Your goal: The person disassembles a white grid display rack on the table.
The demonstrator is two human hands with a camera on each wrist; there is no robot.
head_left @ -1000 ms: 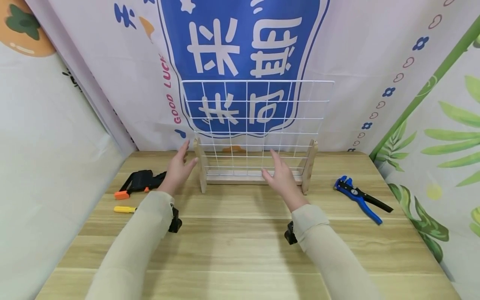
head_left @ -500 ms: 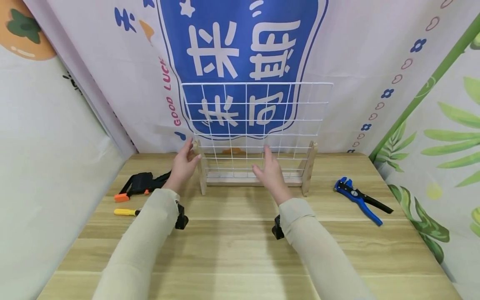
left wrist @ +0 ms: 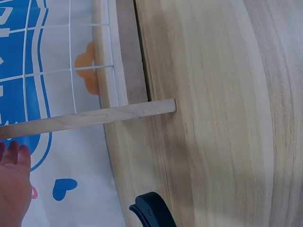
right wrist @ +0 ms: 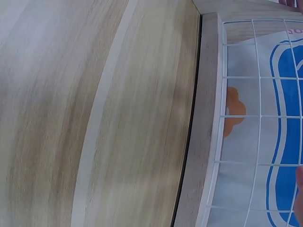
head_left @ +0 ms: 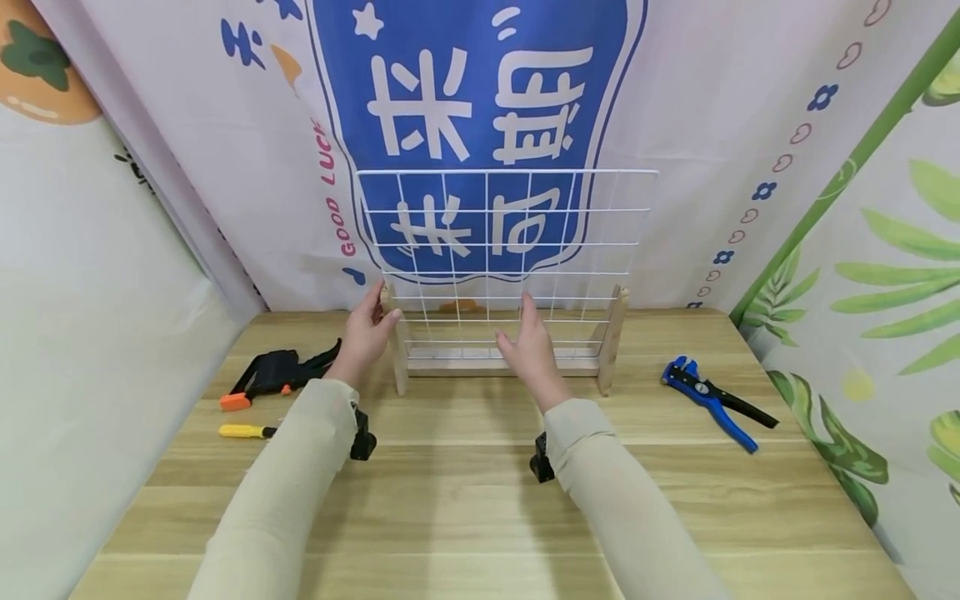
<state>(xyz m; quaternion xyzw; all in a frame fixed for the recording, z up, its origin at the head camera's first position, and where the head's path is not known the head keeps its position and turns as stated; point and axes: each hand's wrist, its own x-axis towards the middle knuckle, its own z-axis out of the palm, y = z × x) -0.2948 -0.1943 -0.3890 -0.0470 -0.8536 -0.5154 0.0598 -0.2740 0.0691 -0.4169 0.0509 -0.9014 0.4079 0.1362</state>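
A white wire grid panel (head_left: pixel 507 172) stands upright in a wooden stand (head_left: pixel 450 365) towards the back of the table. My left hand (head_left: pixel 363 337) is at the stand's left post (head_left: pixel 399 362), thumb on its near side. In the left wrist view its fingers (left wrist: pixel 14 158) lie straight, right beside the post (left wrist: pixel 90 118); firm contact cannot be made out. My right hand (head_left: pixel 532 354) is in front of the grid, fingers extended and thumb spread, holding nothing. Only a bit of that hand (right wrist: pixel 299 189) shows at the right wrist view's edge, close to the wires.
At left on the wooden table (head_left: pixel 465 517) lie a black bar clamp (head_left: pixel 276 372) with orange ends and a yellow-handled tool (head_left: pixel 243 431), partly hidden by the sleeve. Blue and black wire strippers (head_left: pixel 712 396) lie at right. A printed cloth (head_left: pixel 690 125) hangs behind.
My right hand has moved left across the front of the grid. The left hand has come slightly right, closer to the left post. The stand and tools stay in place.
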